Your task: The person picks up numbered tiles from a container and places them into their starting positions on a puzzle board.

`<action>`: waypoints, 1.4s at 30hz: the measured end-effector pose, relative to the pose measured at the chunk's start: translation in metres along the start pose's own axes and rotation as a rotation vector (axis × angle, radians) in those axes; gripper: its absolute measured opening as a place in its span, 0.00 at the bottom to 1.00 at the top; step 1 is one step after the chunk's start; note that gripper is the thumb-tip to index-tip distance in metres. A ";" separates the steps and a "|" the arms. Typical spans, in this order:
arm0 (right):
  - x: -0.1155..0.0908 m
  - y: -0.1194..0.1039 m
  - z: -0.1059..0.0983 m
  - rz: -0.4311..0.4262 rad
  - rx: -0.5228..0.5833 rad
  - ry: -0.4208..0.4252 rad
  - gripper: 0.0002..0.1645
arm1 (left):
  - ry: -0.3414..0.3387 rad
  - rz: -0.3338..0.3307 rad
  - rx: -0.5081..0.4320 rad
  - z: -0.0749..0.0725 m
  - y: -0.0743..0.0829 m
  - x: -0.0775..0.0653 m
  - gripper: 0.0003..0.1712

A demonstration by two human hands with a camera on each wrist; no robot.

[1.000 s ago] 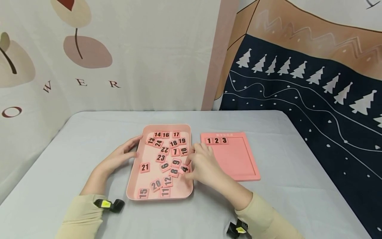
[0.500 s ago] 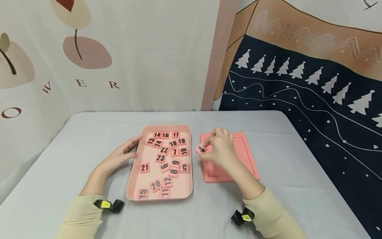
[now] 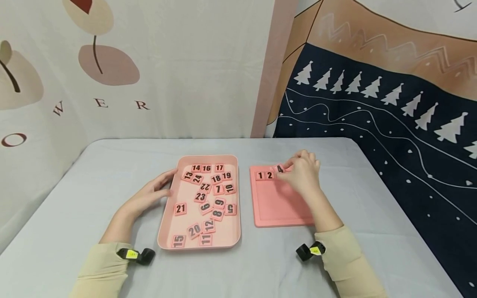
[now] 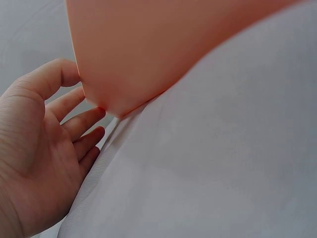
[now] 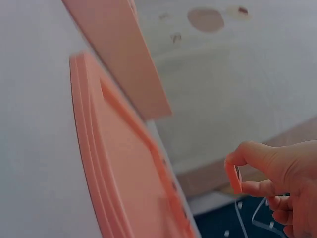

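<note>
My right hand (image 3: 303, 176) pinches a pink number tile marked 4 (image 3: 279, 168) between thumb and finger, over the top edge of the square pink board (image 3: 281, 207). Tile 1 (image 3: 260, 176) and tile 2 (image 3: 270, 175) lie in the board's upper left; the spot right of them is covered by the hand and tile. In the right wrist view the pinched tile (image 5: 234, 178) shows edge-on, apart from the board (image 5: 131, 163). My left hand (image 3: 147, 196) rests its spread fingers against the left side of a pink tray (image 3: 170, 221), its fingertips at the tray's wall (image 4: 124, 54).
Several loose number tiles lie scattered in the tray at various angles, among them tile 21 (image 3: 180, 208) and tile 5 (image 3: 230, 209). A pale cloth covers the table (image 3: 112, 165). Patterned curtains (image 3: 186, 82) hang behind it.
My right hand has taken tile 4 from the tray and carried it right, past the board's left edge, to its top. Tile 5 now shows in the tray. The left hand stays put.
</note>
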State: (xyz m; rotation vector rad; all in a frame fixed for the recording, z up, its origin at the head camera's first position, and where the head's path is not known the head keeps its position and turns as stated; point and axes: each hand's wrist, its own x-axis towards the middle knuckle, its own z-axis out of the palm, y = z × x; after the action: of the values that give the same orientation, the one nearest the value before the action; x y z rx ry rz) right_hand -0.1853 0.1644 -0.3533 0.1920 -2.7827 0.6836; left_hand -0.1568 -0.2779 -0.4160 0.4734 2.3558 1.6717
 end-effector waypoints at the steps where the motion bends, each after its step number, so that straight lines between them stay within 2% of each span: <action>1: 0.002 0.004 0.001 0.020 -0.005 -0.001 0.21 | 0.000 0.001 0.000 0.000 0.000 0.000 0.40; 8: 0.006 0.029 0.008 0.137 -0.042 -0.010 0.23 | 0.005 0.003 -0.002 0.000 0.001 0.000 0.40; 14: 0.004 0.039 0.014 0.180 -0.066 -0.018 0.23 | 0.004 0.000 0.007 0.000 0.000 0.000 0.40; 23: 0.003 0.048 0.023 0.208 -0.083 -0.043 0.20 | 0.003 0.000 0.004 0.001 0.000 0.001 0.40; 32: 0.003 0.046 0.026 0.226 -0.089 -0.077 0.21 | 0.001 0.000 -0.006 0.000 -0.002 0.000 0.40; 42: 0.003 0.048 0.026 0.236 -0.047 -0.088 0.20 | -0.001 0.000 -0.002 0.000 -0.001 0.000 0.41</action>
State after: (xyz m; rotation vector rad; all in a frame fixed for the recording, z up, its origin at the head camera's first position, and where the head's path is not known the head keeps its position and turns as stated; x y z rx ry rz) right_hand -0.2036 0.1937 -0.3954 -0.1213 -2.9315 0.6770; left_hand -0.1568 -0.2782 -0.4175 0.4741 2.3528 1.6730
